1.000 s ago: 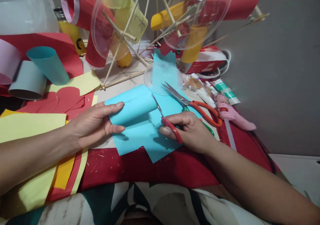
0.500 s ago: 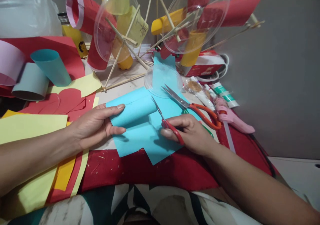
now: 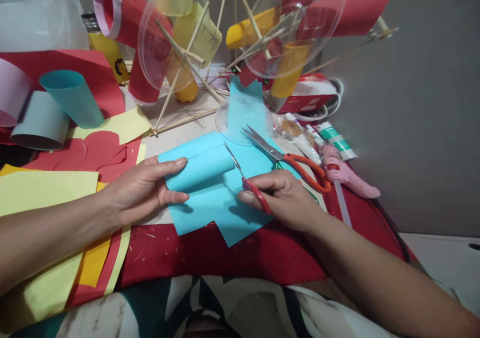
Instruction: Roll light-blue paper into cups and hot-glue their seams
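Observation:
My left hand (image 3: 153, 188) grips the left end of a rolled light blue paper (image 3: 202, 165), thumb on top and fingers underneath. A pencil-like line or edge runs along the roll. My right hand (image 3: 281, 198) holds small red-handled scissors (image 3: 257, 194), fingers closed round the handles. Their blades lie at the right end of the roll, along the line; how far they have cut in I cannot tell. Under the roll lie flat light blue sheets (image 3: 236, 223). Larger orange-handled scissors (image 3: 305, 170) rest on the blue paper just beyond my right hand.
Stick frames with clear plastic discs (image 3: 296, 33) and red and yellow paper tubes stand at the back. A clear lid (image 3: 243, 120) sits on the blue paper. To the right are a pink glue gun (image 3: 347, 175) and tubes; to the left, a teal paper tube (image 3: 75, 100) and coloured sheets.
The small scissors have shifted slightly left, so their blades now overlap the roll's right end. My left hand keeps its hold on the roll.

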The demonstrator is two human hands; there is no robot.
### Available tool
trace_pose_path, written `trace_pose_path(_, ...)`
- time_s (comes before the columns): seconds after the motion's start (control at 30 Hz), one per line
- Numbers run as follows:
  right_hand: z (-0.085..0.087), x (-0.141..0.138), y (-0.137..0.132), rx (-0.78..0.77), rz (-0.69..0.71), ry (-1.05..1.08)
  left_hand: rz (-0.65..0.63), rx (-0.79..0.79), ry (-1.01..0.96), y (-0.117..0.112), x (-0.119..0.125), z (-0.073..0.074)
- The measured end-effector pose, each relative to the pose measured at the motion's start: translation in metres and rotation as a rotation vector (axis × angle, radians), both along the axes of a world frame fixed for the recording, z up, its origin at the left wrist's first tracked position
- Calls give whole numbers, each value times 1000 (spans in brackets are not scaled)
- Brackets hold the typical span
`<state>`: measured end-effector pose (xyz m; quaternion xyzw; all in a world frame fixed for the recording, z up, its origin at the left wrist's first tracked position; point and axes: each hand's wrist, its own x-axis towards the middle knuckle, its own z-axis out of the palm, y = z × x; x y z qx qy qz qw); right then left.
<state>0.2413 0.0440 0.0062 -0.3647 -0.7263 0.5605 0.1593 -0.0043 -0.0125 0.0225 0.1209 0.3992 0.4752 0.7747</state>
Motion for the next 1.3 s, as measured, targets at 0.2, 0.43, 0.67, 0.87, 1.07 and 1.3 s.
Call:
trace_pose_path(0.2,-1,-1,-1,22,-20,19,17,-21,33,1,0,-2)
trace_pose_path(0.43,1,-3,-2,-4,-16,34,13,-7,14,0,1,-1)
trace_pose_path(0.67,2,-2,-3,-84,-15,-1,9,-27,62,-2,3,-3)
trace_pose_path(0.87,1,-4,-3,-84,-48,10,2,-10,66,-3,2,-4)
trace_pose_path(1.07,0,-2,-2,-83,-29,26,-3,-4,62,-1,1,-3)
trace_pose_path(1.3,-1,-3,-2,-80,-27,28,0,-3,120,-3,1,-7)
